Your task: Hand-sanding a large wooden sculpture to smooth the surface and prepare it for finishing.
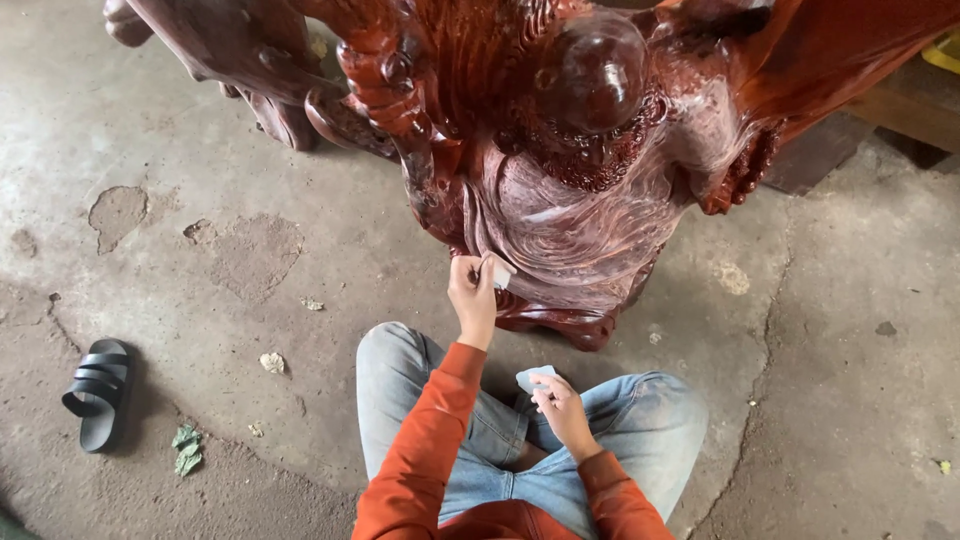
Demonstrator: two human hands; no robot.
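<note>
A big red wooden carving stands on the grey floor; the person sits cross-legged in front of it; the left hand pinches a small pale scrap against the carving's bottom part; the right hand rests over the lap, fingers closed on another small pale piece; a black sandal lies far left.

No packages, labels, signs or screens can be made out anywhere in the view. Only two small pale pieces are held in the hands, and whether either is a wrapper or a label cannot be told.
</note>
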